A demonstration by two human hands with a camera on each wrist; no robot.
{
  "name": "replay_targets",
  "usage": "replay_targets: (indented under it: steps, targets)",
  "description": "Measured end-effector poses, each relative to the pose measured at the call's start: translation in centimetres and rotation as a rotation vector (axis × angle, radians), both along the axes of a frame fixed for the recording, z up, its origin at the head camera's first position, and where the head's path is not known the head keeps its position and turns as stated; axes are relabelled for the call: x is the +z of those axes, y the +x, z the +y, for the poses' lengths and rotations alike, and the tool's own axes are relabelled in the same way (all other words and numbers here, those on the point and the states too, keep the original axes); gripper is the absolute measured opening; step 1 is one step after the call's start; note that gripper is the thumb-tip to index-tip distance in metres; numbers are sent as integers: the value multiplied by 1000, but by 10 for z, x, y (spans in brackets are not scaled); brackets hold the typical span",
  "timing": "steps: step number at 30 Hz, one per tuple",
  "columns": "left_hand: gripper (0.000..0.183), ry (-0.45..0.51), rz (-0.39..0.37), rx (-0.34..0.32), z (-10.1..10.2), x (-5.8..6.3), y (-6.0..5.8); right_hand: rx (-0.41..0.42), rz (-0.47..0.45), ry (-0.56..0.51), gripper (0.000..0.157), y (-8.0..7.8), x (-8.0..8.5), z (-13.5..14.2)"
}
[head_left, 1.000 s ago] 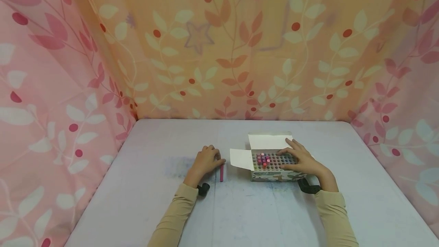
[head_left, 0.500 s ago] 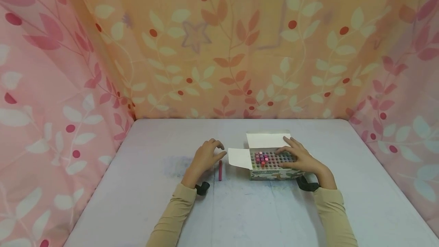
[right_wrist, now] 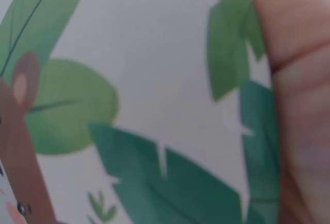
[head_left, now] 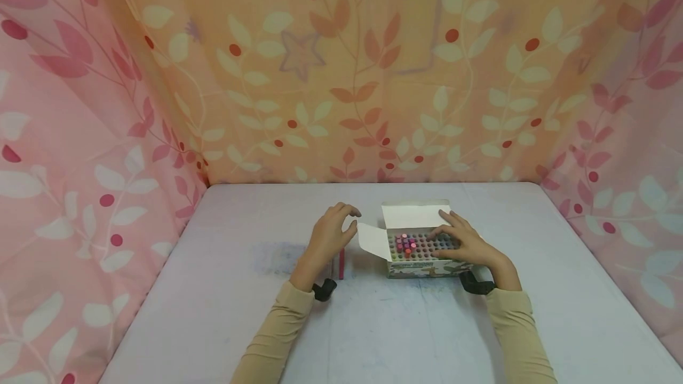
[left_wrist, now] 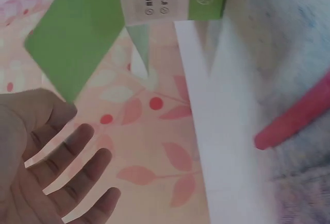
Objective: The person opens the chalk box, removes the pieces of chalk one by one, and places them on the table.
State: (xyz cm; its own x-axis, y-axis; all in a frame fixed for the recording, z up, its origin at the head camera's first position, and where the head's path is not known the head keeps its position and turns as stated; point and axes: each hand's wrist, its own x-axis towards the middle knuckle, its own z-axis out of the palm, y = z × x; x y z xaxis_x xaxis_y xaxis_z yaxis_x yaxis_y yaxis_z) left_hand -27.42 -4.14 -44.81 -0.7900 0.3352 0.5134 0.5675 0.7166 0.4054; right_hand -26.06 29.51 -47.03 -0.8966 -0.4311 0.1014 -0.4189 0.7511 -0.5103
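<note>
Box [head_left: 416, 269] stands open — right end partly hidden by right hand [head_left: 472, 245].

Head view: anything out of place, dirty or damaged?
Yes. A red stick lies loose on the table, outside the open box, while several sticks stand up inside it. A blue-purple smudge marks the white surface left of the left hand, perhaps stray colour. No obvious damage visible.

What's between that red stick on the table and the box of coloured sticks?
In the head view, just the white tabletop lies between the red stick and the box; the box's open side flap juts over part of it.
</note>
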Motion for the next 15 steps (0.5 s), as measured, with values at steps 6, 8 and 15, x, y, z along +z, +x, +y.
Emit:
replay_targets:
  steps: [6, 8, 15]
  targets:
    - [15, -1, 23, 1, 9, 10, 1, 2, 7, 3, 32, 0, 1, 0]
    - [14, -13, 4, -23, 14, 13, 2, 2, 7, 5, 32, -1, 1, 1]
    - [11, -134, -34, -128, 45, 11, 6, -6, 10, 10, 32, -1, -1, 0]
